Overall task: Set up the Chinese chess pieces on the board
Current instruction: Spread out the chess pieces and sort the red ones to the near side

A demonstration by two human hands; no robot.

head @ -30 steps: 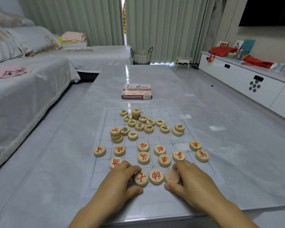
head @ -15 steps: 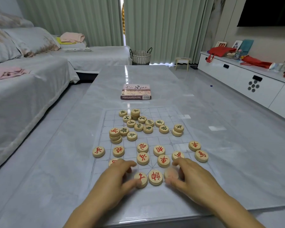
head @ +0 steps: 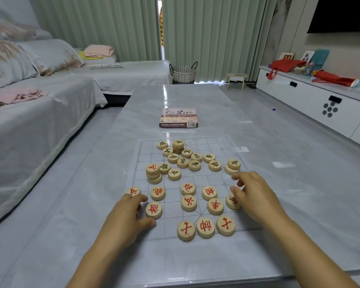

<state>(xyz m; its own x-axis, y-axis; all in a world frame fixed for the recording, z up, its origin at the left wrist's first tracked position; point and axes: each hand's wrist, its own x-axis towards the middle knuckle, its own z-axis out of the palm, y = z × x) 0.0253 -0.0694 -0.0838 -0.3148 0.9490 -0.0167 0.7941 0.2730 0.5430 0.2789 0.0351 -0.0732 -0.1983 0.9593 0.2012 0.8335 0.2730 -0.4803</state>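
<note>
Risks first. The glossy grey marble-look table [head: 195, 96] looked to give little grip to the thin clear gridded board sheet [head: 212, 177] lying on it. A sideways shove from either wrist could have slid the sheet and dragged placed pieces off their points.

The left hand [head: 123, 219] sat at the sheet's near-left corner, fingers loosely spread, gripping nothing I could see. Its thumb was just beside the red-lettered round wooden piece [head: 153, 210], so a careless sweep could have knocked it.

The right hand [head: 258, 198] was curled over the right-edge red piece [head: 233, 202] and blurred; couldn't tell if it pinched anything.

The three-high stack of wooden pieces [head: 153, 173] looked tippy if bumped. Green-lettered wooden pieces [head: 183, 161] were heaped unsorted on the far half. Only the near row of three red pieces [head: 205, 227] looked set, so most of the job remained.

Writing: the flat printed cardboard box [head: 178, 118] beyond the board carried big Chinese calligraphy and a script line resembling "Chinese Chess"; the small print was unreadable. The row's middle piece read 帅. The red chariot piece [head: 215, 206] read 車.
</note>
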